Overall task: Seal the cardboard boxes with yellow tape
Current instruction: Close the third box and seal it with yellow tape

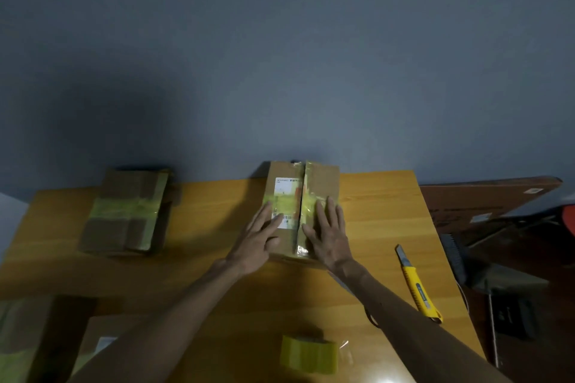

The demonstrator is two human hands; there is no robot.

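A cardboard box [323,179] with a white label lies at the middle back of the wooden table [382,221]. Yellow tape runs across its top and along its centre seam. My left hand [258,242] lies flat on the box's left flap, fingers straight. On the right flap my right hand [326,233] presses flat on the tape. The yellow tape roll [308,353] stands near the table's front edge, with a loose clear end to its right. A second box [124,214], taped in yellow, sits at the back left.
A yellow utility knife [418,284] lies to the right of my right arm. More cardboard boxes [28,339] sit at the front left corner. A brown board [485,196] and dark clutter lie beyond the table's right edge. A grey wall stands behind.
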